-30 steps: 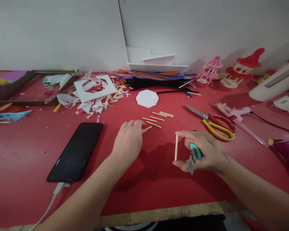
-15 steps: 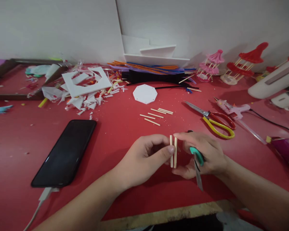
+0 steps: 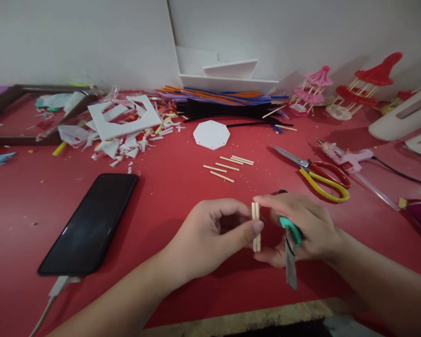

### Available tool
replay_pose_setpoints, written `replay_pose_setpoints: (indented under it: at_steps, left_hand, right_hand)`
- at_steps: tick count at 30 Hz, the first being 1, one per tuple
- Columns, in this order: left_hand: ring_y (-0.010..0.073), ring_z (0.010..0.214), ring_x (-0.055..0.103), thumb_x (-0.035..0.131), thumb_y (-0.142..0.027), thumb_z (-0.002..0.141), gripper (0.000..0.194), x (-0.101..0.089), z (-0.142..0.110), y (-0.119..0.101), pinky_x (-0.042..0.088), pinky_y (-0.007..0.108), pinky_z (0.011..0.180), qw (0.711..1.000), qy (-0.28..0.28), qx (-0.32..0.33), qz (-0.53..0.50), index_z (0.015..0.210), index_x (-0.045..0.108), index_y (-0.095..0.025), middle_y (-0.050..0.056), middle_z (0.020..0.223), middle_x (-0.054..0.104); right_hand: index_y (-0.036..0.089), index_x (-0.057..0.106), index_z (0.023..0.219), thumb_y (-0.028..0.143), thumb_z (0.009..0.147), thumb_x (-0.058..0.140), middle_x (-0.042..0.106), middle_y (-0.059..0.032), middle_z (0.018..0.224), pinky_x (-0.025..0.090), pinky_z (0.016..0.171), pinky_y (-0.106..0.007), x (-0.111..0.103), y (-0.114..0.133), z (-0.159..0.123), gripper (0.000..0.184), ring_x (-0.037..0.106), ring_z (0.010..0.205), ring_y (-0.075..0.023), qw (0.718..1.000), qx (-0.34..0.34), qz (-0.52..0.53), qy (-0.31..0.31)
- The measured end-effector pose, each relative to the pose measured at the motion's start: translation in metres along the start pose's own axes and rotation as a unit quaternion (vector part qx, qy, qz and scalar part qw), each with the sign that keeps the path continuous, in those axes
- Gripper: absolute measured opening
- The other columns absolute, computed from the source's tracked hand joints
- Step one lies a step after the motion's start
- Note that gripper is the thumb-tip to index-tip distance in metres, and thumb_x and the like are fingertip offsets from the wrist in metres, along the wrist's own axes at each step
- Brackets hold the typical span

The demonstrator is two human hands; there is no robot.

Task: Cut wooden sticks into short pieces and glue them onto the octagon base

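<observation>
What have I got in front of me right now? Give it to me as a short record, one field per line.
left hand: left hand pinches two short sticks, side by side
right hand: right hand has fingertips at the ends of that pair and holds a green-handled blade
loose sticks: several, lying beyond the hands
white octagon: flat, beyond the loose sticks
right side: scissors, pink glue gun
left side: phone, cable attached
surface: red tabletop
</observation>
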State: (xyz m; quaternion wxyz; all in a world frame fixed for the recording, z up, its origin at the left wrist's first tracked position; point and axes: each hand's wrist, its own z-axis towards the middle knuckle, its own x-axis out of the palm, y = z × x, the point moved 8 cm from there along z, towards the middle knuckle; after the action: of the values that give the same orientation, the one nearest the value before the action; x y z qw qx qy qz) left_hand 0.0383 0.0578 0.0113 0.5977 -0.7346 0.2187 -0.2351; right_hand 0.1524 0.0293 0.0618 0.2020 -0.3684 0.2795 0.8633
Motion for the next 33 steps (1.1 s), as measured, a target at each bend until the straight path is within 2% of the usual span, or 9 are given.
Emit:
replay_pose_setpoints:
  at_steps: [5, 12, 19, 27, 31, 33]
  left_hand:
    - [0.0105, 0.061, 0.056, 0.066, -0.026, 0.084, 0.016, 0.0, 0.002, -0.003, 0.045, 0.021, 0.058, 1.0, -0.002, -0.002, -0.02, 0.077, 0.066, -0.012, 0.001, 0.067, 0.064]
    - [0.0104, 0.061, 0.058, 0.066, -0.027, 0.085, 0.017, 0.002, 0.002, -0.002, 0.047, 0.021, 0.059, 1.0, 0.011, -0.004, -0.024, 0.077, 0.064, -0.012, 0.0, 0.067, 0.064]
    - [0.0113, 0.062, 0.061, 0.065, -0.025, 0.086, 0.017, 0.005, 0.001, -0.003, 0.048, 0.022, 0.062, 1.0, 0.019, 0.004, -0.016, 0.075, 0.065, -0.012, 0.002, 0.068, 0.066]
    - [0.0112, 0.064, 0.062, 0.066, -0.023, 0.086, 0.014, 0.011, 0.0, 0.0, 0.05, 0.022, 0.063, 0.998, 0.046, -0.007, -0.046, 0.079, 0.065, -0.011, 0.003, 0.07, 0.067]
    - [0.011, 0.062, 0.064, 0.065, -0.024, 0.087, 0.011, 0.011, 0.0, 0.0, 0.053, 0.023, 0.064, 0.994, 0.043, -0.022, -0.095, 0.089, 0.063, -0.013, 0.001, 0.07, 0.066]
    - [0.0107, 0.062, 0.064, 0.065, -0.023, 0.087, 0.011, 0.011, -0.001, 0.0, 0.053, 0.023, 0.064, 0.993, 0.04, -0.025, -0.11, 0.087, 0.061, -0.013, 0.0, 0.069, 0.066]
  right_hand:
    - [0.016, 0.043, 0.133, 0.055, 0.08, 0.066, 0.062, 0.003, 0.07, 0.051, 0.059, -0.024, -0.001, -0.001, -0.002, 0.07, 0.058, 0.057, -0.0116, 1.0, -0.002, -0.004, 0.012]
    - [0.01, 0.048, 0.129, 0.046, 0.083, 0.067, 0.054, 0.0058, 0.062, 0.049, 0.058, -0.022, -0.004, 0.004, -0.001, 0.061, 0.054, 0.054, -0.0105, 0.999, -0.026, -0.029, -0.008]
    - [0.012, 0.048, 0.129, 0.043, 0.082, 0.068, 0.066, 0.0005, 0.072, 0.053, 0.065, -0.024, -0.005, 0.004, -0.003, 0.059, 0.063, 0.062, -0.0127, 0.999, -0.033, -0.021, -0.004]
    - [0.016, 0.047, 0.126, 0.043, 0.079, 0.066, 0.071, -0.0047, 0.083, 0.056, 0.07, -0.027, -0.002, 0.002, -0.007, 0.057, 0.069, 0.075, -0.0177, 0.999, -0.017, -0.027, 0.006]
    - [0.017, 0.044, 0.13, 0.042, 0.08, 0.066, 0.07, -0.002, 0.079, 0.055, 0.066, -0.026, -0.001, 0.003, -0.005, 0.06, 0.068, 0.071, -0.0162, 1.0, -0.018, 0.006, 0.01]
    - [0.017, 0.043, 0.131, 0.039, 0.08, 0.066, 0.069, -0.0008, 0.078, 0.054, 0.065, -0.026, -0.001, 0.003, -0.004, 0.06, 0.067, 0.069, -0.0156, 1.0, -0.015, 0.009, 0.013]
